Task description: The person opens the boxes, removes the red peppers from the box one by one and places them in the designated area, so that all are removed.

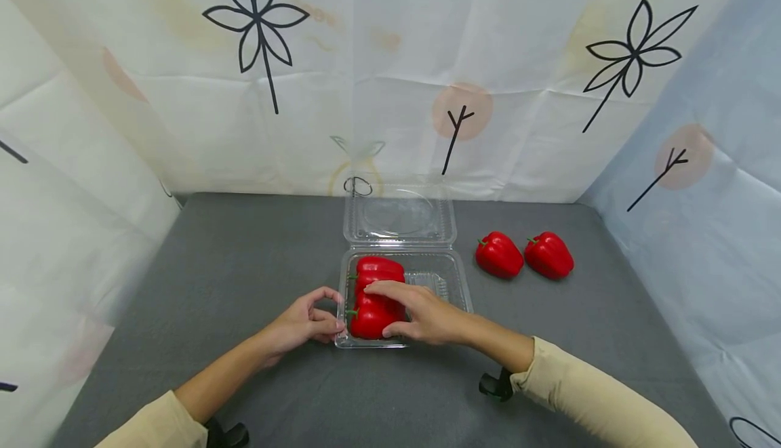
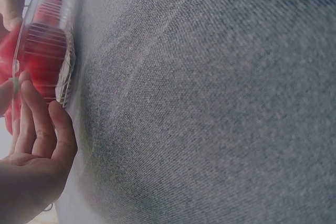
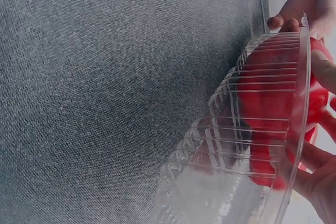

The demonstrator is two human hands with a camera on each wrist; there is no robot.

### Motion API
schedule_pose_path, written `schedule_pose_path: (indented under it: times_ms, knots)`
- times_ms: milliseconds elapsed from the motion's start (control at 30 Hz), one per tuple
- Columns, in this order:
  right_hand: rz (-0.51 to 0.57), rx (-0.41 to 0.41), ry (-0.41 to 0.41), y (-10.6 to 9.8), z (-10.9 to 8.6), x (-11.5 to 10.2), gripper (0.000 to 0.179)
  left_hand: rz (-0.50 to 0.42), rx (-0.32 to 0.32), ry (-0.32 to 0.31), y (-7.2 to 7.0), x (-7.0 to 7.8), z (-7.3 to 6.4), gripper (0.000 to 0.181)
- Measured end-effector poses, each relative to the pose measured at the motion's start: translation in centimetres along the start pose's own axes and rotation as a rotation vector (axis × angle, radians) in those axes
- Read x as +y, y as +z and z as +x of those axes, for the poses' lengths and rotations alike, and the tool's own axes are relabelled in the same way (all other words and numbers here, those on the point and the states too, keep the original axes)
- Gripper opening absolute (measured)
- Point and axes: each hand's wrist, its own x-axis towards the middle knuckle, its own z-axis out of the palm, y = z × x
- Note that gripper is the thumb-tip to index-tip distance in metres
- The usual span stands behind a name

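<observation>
A clear plastic clamshell container (image 1: 449,278) lies with its lid (image 1: 399,223) swung back. Inside, along its left side, sit two red bell peppers, a rear one (image 1: 379,268) and a front one (image 1: 368,320), green stems to the left. My right hand (image 1: 434,318) grips the front pepper from above, thumb at the near side and fingers at the far side. At the container's left edge my left hand (image 1: 304,320) pinches the rim; in the left wrist view its fingers (image 2: 39,116) lie against the outer wall. The right wrist view shows the front pepper (image 3: 268,77) through the ribbed wall.
To the right of the container two more red bell peppers (image 1: 499,255) (image 1: 549,256) lie side by side on the grey cloth-covered table (image 1: 256,245). A printed white curtain (image 1: 390,62) hangs behind the table and along both sides.
</observation>
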Motion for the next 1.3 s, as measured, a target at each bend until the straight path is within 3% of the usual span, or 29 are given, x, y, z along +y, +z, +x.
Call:
schedule_pose_path:
  times_ms: [533,700,1100,1300]
  knots:
    - [0.121,0.043,0.056,-1.8,-0.9,-0.8,0.072,0.006,0.031,-0.014,0.2,0.2,0.0,0.048]
    - [0.104,0.060,0.065,-2.5,-1.8,-0.6,0.072,-0.005,0.024,-0.003,0.1,0.2,-0.1,0.047]
    - [0.054,0.121,-0.006,-4.2,-4.0,0.0,0.066,-0.009,0.041,-0.003,0.2,0.2,-0.1,0.047]
    - [0.059,0.145,0.025,-5.1,-5.4,0.2,0.067,0.008,0.045,-0.008,0.2,0.1,-0.1,0.047]
